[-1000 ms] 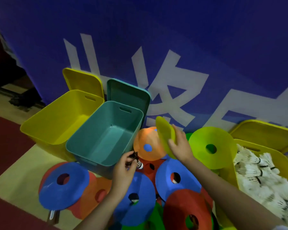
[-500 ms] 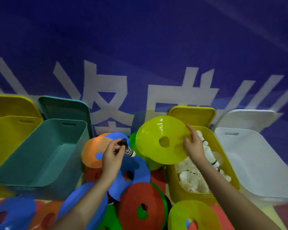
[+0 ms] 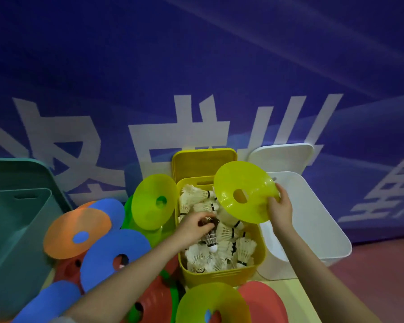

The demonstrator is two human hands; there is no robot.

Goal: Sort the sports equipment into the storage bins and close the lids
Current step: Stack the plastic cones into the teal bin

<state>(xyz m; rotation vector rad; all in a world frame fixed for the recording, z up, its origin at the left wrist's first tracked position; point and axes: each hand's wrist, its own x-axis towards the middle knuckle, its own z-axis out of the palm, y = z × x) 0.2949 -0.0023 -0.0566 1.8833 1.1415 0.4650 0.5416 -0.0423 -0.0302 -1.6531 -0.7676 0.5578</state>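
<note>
Over yellow bin [image 3: 222, 275] w/ white shuttles, left hand [image 3: 194, 226] pinches dark shuttlecock [image 3: 210, 236], cork end down. Right hand [image 3: 280, 208] grips yellow disc cone [image 3: 244, 191] by rim, between yellow bin & white bin [image 3: 313, 220]

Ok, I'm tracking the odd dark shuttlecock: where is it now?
In the head view, centre, the dark shuttlecock hangs cork-down from the left hand, over the white shuttlecocks in the yellow bin.
</note>
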